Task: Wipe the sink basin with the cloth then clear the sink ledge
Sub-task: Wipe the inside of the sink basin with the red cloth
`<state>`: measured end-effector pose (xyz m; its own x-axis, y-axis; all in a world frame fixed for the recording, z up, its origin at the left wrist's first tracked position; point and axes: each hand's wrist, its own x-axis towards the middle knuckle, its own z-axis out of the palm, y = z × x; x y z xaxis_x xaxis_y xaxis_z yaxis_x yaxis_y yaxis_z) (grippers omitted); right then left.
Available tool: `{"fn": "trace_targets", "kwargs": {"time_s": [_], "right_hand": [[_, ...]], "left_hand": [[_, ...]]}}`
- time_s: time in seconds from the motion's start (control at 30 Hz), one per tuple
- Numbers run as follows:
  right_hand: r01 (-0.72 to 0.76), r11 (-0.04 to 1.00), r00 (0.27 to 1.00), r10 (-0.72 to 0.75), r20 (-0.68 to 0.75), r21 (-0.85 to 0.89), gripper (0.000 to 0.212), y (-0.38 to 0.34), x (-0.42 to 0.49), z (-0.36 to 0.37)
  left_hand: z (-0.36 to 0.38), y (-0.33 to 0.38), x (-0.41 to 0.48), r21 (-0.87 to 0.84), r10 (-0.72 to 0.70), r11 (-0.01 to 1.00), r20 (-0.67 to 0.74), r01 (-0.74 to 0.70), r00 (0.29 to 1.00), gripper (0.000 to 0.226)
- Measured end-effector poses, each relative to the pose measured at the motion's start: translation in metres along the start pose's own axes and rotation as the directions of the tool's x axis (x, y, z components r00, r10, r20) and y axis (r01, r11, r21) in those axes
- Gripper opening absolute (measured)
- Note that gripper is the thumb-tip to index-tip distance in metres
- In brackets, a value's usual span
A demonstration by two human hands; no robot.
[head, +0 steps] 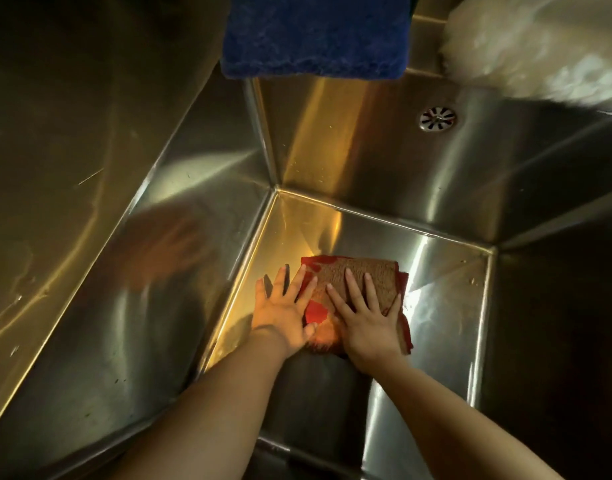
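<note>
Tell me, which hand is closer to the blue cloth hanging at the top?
The left hand, slightly. It presses the red-brown cloth's left edge, below the blue cloth. The right hand lies flat further right and a little lower.

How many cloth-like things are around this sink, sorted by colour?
Red and brown cloth, under both hands on the basin floor: 1
Blue cloth, hanging over the back ledge: 1
White fluffy thing, on the ledge at upper right: 1
Total: 3
</note>
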<state>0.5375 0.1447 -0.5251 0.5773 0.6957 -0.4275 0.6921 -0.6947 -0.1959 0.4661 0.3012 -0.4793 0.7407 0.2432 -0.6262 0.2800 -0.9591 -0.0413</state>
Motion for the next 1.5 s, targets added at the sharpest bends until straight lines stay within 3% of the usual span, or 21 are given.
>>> {"fn": "trace_targets", "kwargs": {"time_s": [0.17,0.27,0.33,0.43,0.57,0.73,1.07,1.17,1.23,1.3,1.4,1.5], "right_hand": [[-0.04,0.999,0.999,0.04,-0.009,0.009,0.062,0.003,0.052,-0.031],[-0.135,0.983,0.991,0.134,0.011,0.121,0.058,-0.008,0.065,-0.035],[-0.135,0.985,0.991,0.134,0.014,0.112,0.069,-0.012,0.062,-0.031],[-0.102,0.991,0.995,0.103,-0.005,0.086,0.079,-0.009,0.059,-0.025],[-0.112,0.991,0.993,0.114,-0.035,0.071,0.075,-0.007,0.066,-0.023],[-0.11,0.991,0.992,0.114,-0.053,0.076,0.073,-0.005,0.071,-0.026],[-0.062,0.98,0.995,0.076,-0.065,0.189,0.068,-0.011,0.039,-0.029],[-0.019,0.923,0.978,0.097,-0.186,0.384,0.062,0.004,0.022,-0.043],[0.038,0.918,0.948,0.092,-0.305,0.394,0.059,0.02,0.011,-0.047],[0.004,0.921,0.918,0.151,-0.367,0.389,0.058,0.036,0.002,-0.044],[-0.141,0.915,0.924,0.259,-0.283,0.377,0.06,0.047,-0.002,-0.036],[-0.178,0.934,0.951,0.244,-0.19,0.309,0.061,0.053,0.0,-0.028]], "left_hand": [[-0.018,0.002,0.019,-0.208,-0.083,0.976,-0.11,0.059,0.99,0.064],[-0.016,-0.003,0.019,-0.277,-0.095,0.959,-0.123,0.057,0.988,0.067],[-0.006,-0.007,0.015,-0.307,-0.103,0.95,-0.106,0.065,0.989,0.073],[0.011,-0.014,0.007,-0.283,-0.083,0.957,-0.039,0.069,0.996,0.082],[0.019,-0.018,0.008,-0.26,-0.077,0.963,-0.022,0.069,0.997,0.089],[0.017,-0.026,0.01,-0.209,-0.046,0.977,-0.047,0.036,0.998,0.09],[0.0,-0.014,0.014,-0.292,-0.021,0.956,-0.191,-0.037,0.981,0.072],[-0.003,-0.001,0.015,-0.246,-0.004,0.968,-0.241,-0.057,0.971,0.068],[-0.006,0.009,0.02,-0.177,0.035,0.981,-0.257,-0.082,0.966,0.068],[-0.009,0.026,0.028,-0.124,0.069,0.987,-0.255,-0.103,0.965,0.07],[-0.014,0.052,0.045,-0.2,0.055,0.975,-0.201,-0.096,0.978,0.077],[-0.013,0.064,0.056,-0.259,0.004,0.965,-0.137,-0.039,0.991,0.084]]}}
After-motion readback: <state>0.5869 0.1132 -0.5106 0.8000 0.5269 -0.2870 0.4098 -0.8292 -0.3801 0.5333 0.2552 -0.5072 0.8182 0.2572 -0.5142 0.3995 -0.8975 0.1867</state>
